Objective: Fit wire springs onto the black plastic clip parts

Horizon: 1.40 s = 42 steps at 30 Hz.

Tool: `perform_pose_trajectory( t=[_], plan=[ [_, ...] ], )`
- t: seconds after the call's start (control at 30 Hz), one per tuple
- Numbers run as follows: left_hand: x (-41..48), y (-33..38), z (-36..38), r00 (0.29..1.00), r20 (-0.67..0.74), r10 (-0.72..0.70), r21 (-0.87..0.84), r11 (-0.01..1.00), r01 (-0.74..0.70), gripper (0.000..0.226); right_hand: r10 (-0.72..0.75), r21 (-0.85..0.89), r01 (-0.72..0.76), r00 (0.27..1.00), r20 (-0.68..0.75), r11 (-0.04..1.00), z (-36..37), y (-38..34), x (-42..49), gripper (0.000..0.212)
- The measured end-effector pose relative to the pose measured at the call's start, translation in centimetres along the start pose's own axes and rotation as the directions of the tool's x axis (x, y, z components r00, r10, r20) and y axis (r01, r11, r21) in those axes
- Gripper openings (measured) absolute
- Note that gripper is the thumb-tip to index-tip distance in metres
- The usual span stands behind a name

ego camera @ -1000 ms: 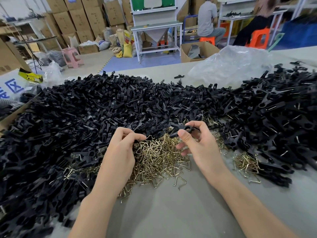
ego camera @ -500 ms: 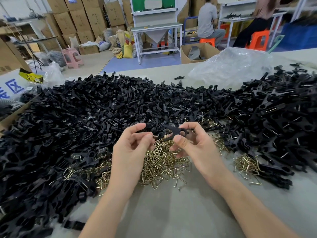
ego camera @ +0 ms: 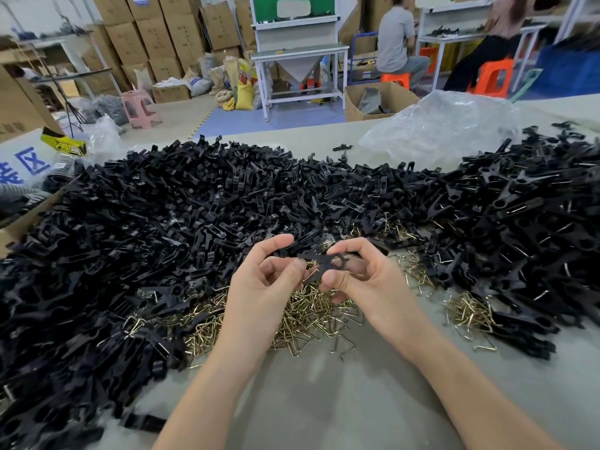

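Black plastic clip part (ego camera: 328, 261): pinched between both hands above the wire springs (ego camera: 311, 315), clear of the desk (ego camera: 324, 401). Left hand (ego camera: 263, 287): fingers curled, thumb and forefinger closed on the part's left end. Right hand (ego camera: 367, 277): thumb and fingers closed on its right end. Loose black clip parts (ego camera: 162, 238): heaped around.

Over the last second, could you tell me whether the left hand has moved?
Yes. The left hand has lifted off the brass spring pile and moved right to meet the black clip part held by the right hand.
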<state>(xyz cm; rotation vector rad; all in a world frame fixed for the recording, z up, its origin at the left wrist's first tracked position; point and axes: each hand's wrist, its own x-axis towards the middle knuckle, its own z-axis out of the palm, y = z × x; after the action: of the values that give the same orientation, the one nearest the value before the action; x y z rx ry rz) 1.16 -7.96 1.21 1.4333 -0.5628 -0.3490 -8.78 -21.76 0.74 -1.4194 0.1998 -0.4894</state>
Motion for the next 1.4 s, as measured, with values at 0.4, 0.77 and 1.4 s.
perform_pose_trajectory(
  t=[0.4,0.77,1.4],
  plan=[
    [-1.3,1.0,1.9,0.955,0.265,-0.136,-0.397,0.887,0.236,0.029,0.008,0.095,-0.018,0.995,0.102,0.995,0.3,-0.2,-0.3,0.041],
    [-1.8,0.6,1.9,0.930,0.362,-0.057,-0.155,0.981,0.120,0.033,-0.036,0.089,0.020,0.982,0.184,0.996,0.6,0.6,-0.7,0.032],
    [-2.0,0.8,1.7,0.959,0.281,0.042,0.039,0.998,-0.054,0.023,-0.166,0.087,0.156,0.979,0.117,0.984,1.0,1.1,-0.7,0.032]
  ],
)
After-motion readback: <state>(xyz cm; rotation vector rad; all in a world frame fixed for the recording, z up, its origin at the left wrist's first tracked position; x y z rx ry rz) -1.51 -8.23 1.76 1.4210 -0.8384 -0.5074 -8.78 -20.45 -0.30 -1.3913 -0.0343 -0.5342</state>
